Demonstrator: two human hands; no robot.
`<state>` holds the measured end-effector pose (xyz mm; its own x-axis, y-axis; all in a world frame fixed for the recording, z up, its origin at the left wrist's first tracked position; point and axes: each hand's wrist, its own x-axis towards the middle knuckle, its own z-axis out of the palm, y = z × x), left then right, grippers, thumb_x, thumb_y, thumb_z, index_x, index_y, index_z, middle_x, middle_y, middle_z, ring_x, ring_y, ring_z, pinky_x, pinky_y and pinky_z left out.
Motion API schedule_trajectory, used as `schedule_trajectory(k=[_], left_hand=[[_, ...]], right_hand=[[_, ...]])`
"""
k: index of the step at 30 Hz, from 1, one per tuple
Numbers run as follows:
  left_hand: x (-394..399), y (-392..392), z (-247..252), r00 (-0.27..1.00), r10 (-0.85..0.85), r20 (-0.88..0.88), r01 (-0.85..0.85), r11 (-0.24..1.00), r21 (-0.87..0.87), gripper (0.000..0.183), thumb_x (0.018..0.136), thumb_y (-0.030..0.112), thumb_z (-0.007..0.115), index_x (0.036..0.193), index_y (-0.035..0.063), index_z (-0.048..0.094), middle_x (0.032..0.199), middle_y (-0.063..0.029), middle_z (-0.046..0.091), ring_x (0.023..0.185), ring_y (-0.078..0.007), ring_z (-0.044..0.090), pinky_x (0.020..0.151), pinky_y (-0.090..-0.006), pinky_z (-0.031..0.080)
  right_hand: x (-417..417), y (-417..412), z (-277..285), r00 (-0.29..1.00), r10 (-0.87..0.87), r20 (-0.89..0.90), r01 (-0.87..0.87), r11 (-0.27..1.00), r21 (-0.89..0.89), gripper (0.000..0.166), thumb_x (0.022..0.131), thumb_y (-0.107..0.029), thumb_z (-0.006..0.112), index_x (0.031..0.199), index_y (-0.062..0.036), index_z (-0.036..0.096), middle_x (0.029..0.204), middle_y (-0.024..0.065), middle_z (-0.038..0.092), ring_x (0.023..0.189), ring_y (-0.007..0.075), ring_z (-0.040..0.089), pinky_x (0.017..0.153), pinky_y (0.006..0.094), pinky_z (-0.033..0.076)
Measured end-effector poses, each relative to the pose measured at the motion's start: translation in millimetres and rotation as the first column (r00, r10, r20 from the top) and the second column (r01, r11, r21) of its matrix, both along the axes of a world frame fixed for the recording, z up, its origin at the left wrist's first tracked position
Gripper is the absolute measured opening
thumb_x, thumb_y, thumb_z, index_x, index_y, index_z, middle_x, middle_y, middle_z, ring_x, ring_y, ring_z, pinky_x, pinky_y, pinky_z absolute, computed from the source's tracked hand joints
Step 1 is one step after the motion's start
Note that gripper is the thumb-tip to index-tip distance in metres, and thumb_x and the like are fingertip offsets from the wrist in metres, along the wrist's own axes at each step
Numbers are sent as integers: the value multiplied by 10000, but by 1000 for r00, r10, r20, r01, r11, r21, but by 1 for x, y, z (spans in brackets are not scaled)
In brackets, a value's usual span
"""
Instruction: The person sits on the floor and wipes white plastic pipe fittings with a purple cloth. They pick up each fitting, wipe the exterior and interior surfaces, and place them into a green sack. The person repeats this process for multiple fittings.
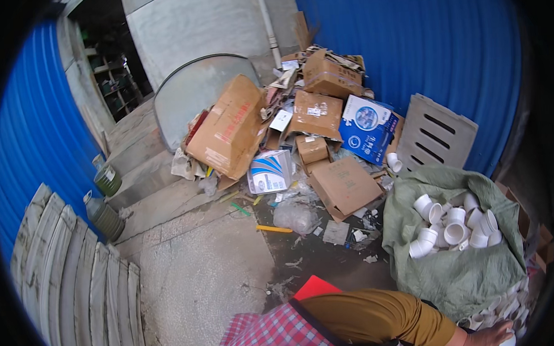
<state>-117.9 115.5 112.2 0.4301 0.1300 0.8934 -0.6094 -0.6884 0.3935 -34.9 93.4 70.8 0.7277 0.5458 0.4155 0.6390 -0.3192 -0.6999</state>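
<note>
My right hand (490, 337) reaches out of a brown sleeve (385, 314) at the bottom right, partly cut off by the picture's edge. Its fingers close on a white plastic pipe fitting (509, 342), of which only a part shows. Beside and behind it lies a heap of white plastic fittings (505, 307). Above the heap stands a green woven sack (453, 281), its mouth wide and several white pipe elbows (424, 243) inside. A red and blue plaid garment (275, 335) covers my front. My left hand is out of view.
Cardboard boxes (228, 128), plastic film (297, 217) and scraps lie piled ahead. A slotted grey panel (435, 133) leans on the blue corrugated wall (419, 41). Grey slats (77, 274) stand at left, near two plastic jugs (101, 213). Something red (316, 286) shows beside the sleeve.
</note>
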Motion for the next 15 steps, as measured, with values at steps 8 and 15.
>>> schedule_trajectory(k=[8,15], left_hand=[[-59,13,42,988,150,41,-152,986,67,658,641,342,653,1163,5,440,1022,-212,455,929,-361,458,767,-475,413],[-58,-3,53,977,213,-6,-209,965,156,566,678,353,615,1095,-6,482,1016,-229,464,930,-373,466,761,-480,422]], right_hand=[[-38,28,7,999,35,42,-33,998,-57,395,922,-361,371,1107,-54,537,986,140,601,846,271,595,717,376,477],[-41,1,12,993,-76,91,84,993,-86,401,919,-376,369,1087,-61,551,973,150,602,839,286,593,706,388,472]])
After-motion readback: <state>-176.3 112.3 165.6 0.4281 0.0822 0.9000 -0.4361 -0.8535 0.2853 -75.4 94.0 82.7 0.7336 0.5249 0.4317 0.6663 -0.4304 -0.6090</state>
